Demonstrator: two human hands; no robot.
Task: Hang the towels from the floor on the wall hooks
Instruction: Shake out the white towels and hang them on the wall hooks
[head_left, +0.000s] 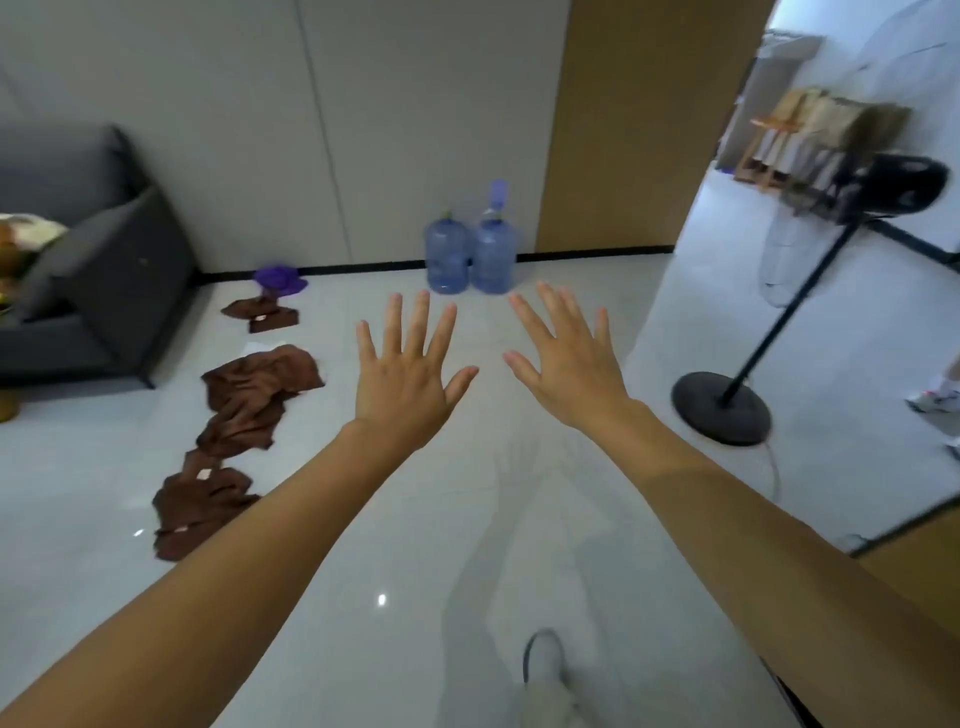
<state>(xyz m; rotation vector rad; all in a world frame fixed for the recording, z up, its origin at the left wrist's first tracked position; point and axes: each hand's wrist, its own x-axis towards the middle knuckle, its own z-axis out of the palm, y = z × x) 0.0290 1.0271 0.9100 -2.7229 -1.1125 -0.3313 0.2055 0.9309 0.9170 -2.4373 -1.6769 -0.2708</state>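
the brown towels (260, 387) lay strewn in a line on the floor (363, 530) at nine o'clock, a purple towel (280, 278) by the wall (249, 130) at eleven. the left hand (405, 384) and right hand (571, 374) hovered ahead, fingers spread, holding nothing. water bottles (470, 254) stood at twelve.

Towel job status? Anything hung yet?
Done: nothing that shows; no hooks or hung towel are in view. In hand: nothing; the left hand and right hand are spread open and empty. Left: all of it. A trail of brown towels lies on the floor beside the sofa, and a purple cloth sits by the wall.
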